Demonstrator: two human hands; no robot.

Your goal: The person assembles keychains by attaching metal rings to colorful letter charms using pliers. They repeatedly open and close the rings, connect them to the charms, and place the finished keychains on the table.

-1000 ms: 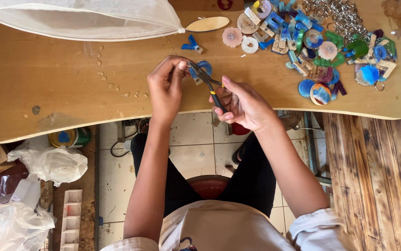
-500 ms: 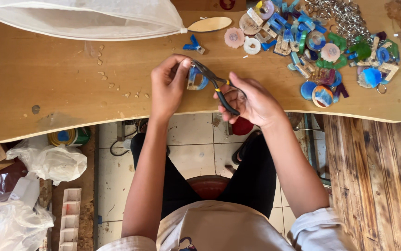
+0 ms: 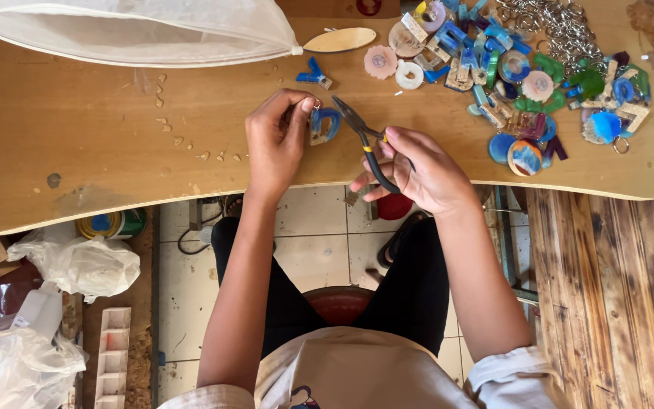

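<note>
Both hands grip: left hand (image 3: 277,140) pinches the blue charm (image 3: 325,125), right hand (image 3: 418,170) beside it clasps pliers (image 3: 368,144).

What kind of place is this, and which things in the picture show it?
Probably a small craft workshop for making keychains. A pile of colourful resin pieces and metal key rings lies on the wooden table, and the right hand holds pliers.
</note>
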